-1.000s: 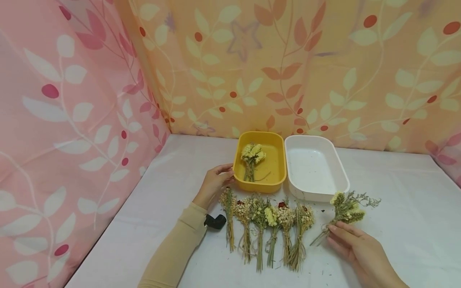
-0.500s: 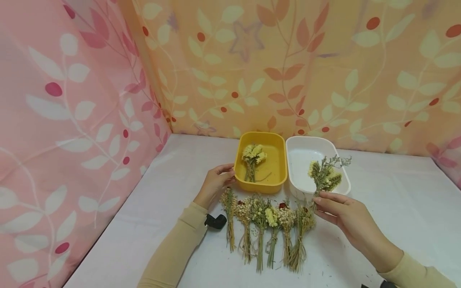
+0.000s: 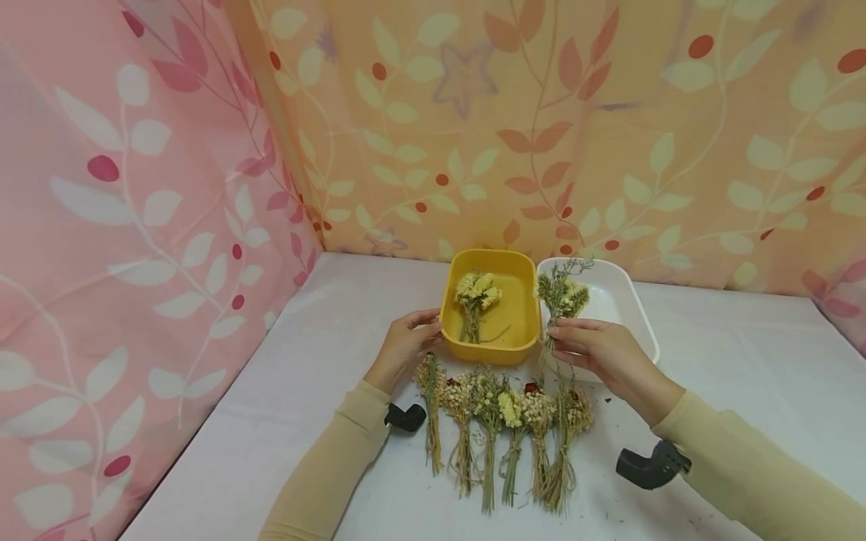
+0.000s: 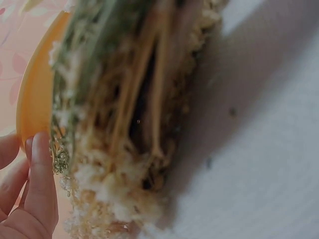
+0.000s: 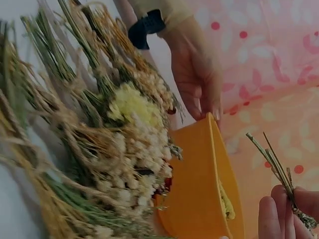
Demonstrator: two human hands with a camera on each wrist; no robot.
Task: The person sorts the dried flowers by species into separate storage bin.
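Yellow-flowered and dry, a bunch (image 3: 567, 298) rises above the right hand's (image 3: 605, 355) fingers, which pinch its stems; they partly hide the white tub (image 3: 619, 297). Left of them, the left hand (image 3: 404, 342) pinches the yellow tub's (image 3: 521, 300) rim. The bunch looks light, its stems stiff, its blooms brittle: the stems seem the safest hold.

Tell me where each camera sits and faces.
Head: on the head, facing forward and down at yellow box, white box and flowers; left hand, right hand and sleeves show.
Left wrist: on that wrist, facing blurred flowers; left hand shows.
Right wrist: on that wrist, facing flowers and yellow box; both hands show.
Wrist views share left hand and yellow box.
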